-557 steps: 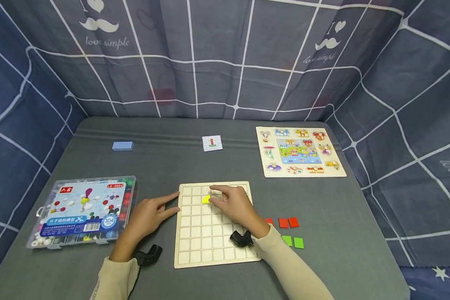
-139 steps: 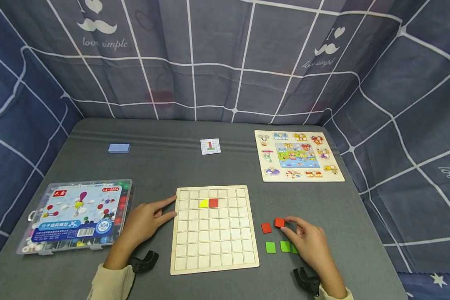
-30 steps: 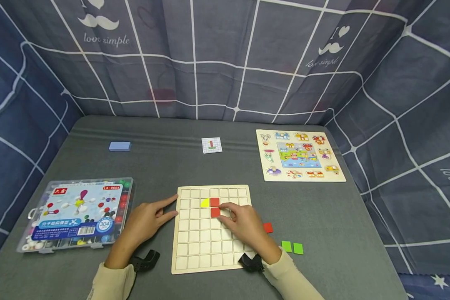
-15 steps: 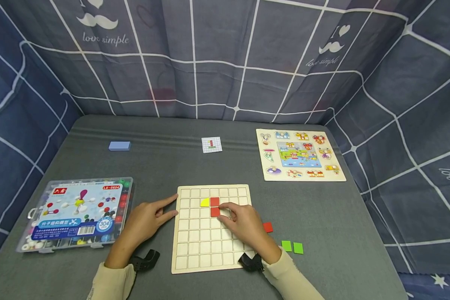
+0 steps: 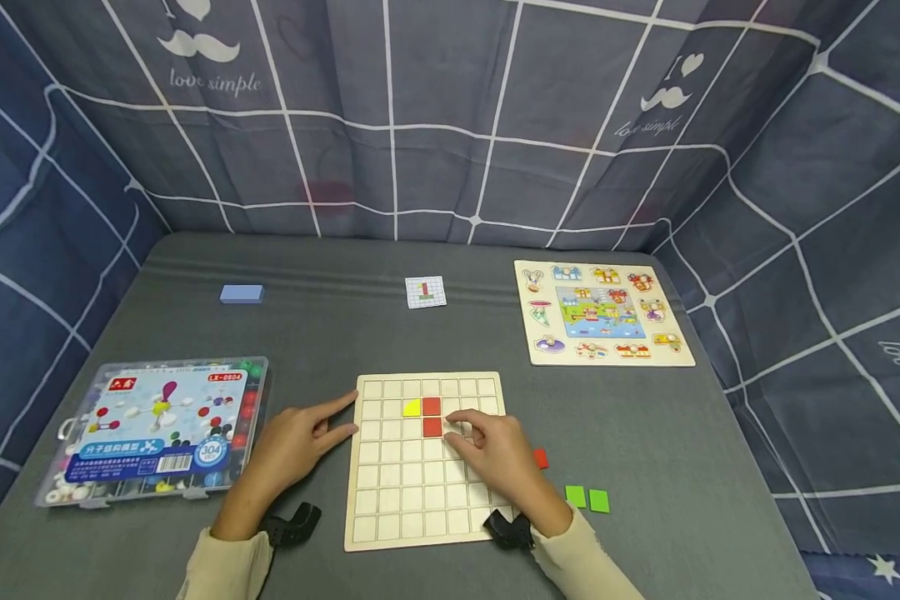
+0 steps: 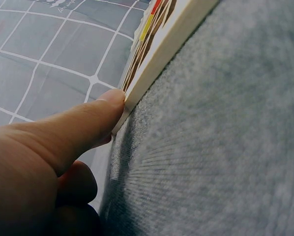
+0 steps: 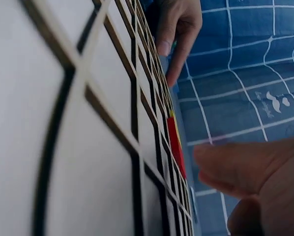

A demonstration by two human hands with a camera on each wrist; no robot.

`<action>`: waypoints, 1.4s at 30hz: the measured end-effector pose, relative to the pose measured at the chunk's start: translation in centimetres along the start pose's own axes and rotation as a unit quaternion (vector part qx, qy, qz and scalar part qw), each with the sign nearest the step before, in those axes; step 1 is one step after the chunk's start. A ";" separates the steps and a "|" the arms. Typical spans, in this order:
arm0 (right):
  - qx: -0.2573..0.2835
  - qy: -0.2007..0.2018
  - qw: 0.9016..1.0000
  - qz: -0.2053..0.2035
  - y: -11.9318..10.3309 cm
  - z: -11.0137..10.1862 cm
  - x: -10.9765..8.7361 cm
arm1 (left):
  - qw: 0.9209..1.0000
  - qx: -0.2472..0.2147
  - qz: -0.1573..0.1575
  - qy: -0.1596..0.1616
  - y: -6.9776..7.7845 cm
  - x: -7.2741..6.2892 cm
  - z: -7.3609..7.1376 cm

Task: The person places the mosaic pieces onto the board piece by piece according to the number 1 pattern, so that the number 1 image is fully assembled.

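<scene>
A wooden grid board (image 5: 390, 479) lies in front of me. Set in its squares are a yellow tile (image 5: 412, 407), a red tile (image 5: 431, 406) to its right and a second red tile (image 5: 432, 427) directly below that one. My left hand (image 5: 292, 442) touches the board's left edge with extended index finger and thumb; the left wrist view shows the thumb (image 6: 95, 115) against the wooden side. Just right of the lower red tile, my right hand (image 5: 495, 454) hovers above the board, holding nothing. In the right wrist view its fingers (image 7: 230, 160) are apart from the red tiles.
Right of the board lie a red tile (image 5: 542, 458), partly hidden by my right hand, and two green tiles (image 5: 587, 499). Farther back are a small pattern card (image 5: 425, 292), a picture puzzle (image 5: 603, 312) and a blue block (image 5: 242, 294). A molecule-kit box (image 5: 157, 433) stands left.
Since the older frames, two red tiles have come onto the board beside and below the yellow one. In the last half second my right hand let go of the lower red tile and drew right.
</scene>
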State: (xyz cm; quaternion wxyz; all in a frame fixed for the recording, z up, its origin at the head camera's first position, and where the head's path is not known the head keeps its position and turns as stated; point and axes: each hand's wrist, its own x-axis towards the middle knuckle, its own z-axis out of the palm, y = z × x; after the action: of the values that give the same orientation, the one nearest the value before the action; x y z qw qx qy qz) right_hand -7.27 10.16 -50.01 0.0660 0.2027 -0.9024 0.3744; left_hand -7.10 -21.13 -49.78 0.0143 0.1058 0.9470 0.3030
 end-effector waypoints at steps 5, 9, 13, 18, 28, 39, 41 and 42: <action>-0.019 0.024 0.999 -0.012 0.0 -1.2 -0.6 | 1.000 0.002 0.001 0.001 0.1 0.1 -0.1; -0.030 0.030 0.999 -0.015 0.2 -1.9 -1.7 | 1.000 0.000 0.003 0.001 0.1 0.1 -0.1; -0.025 0.042 0.999 -0.020 0.6 -2.7 -2.7 | 1.000 0.002 0.005 0.001 0.1 0.2 -0.1; -0.040 0.080 0.995 -0.052 1.0 -4.8 -3.4 | 1.000 0.003 0.000 0.001 0.0 0.2 -0.2; -0.078 0.074 0.994 -0.035 3.6 -8.6 -5.4 | 1.000 0.006 -0.004 -0.003 -0.1 0.1 -0.4; -0.051 -0.041 0.996 0.063 5.7 -10.2 -6.6 | 1.000 0.004 -0.008 -0.003 0.0 0.0 -0.2; -0.052 -0.054 0.994 0.077 5.8 -10.3 -6.7 | 1.000 0.003 -0.007 -0.002 0.0 0.0 -0.1; -0.052 -0.058 0.994 0.082 5.8 -10.3 -6.7 | 1.000 0.003 -0.006 -0.001 0.0 0.0 -0.1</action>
State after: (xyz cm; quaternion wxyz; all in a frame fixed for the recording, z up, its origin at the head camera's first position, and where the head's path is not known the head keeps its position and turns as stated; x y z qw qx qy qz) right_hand -3.92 23.20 -48.29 -0.0070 0.1455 -0.9367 0.3184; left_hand -7.13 -21.18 -49.69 0.0173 0.1004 0.9485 0.3000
